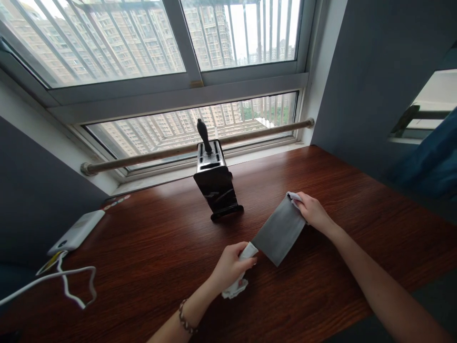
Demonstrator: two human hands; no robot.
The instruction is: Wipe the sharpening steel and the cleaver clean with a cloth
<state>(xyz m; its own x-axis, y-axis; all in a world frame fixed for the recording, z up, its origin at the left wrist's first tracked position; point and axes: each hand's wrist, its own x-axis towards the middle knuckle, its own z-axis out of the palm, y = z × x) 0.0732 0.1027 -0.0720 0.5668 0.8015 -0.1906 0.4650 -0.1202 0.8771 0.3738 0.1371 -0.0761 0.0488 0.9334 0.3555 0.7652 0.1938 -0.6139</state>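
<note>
A cleaver with a broad grey blade [280, 232] is held slanted above the table, its far end up and to the right. My left hand [230, 267] is closed around its handle, which has a white wrapping [249, 251] whose crumpled end hangs below my fingers. At the far end of the blade, my right hand [314, 212] pinches a whitish cloth [294, 196] folded over the blade's edge. Beyond my hands stands a black knife block [216, 190], with one dark knife handle [203, 136] rising from its slotted top.
The dark red-brown wooden table [150, 247] reaches to the window sill. At its left edge lie a white box-like device [76, 232] and a looped white cable [76, 272]. A horizontal rail [160, 157] crosses the window behind the knife block.
</note>
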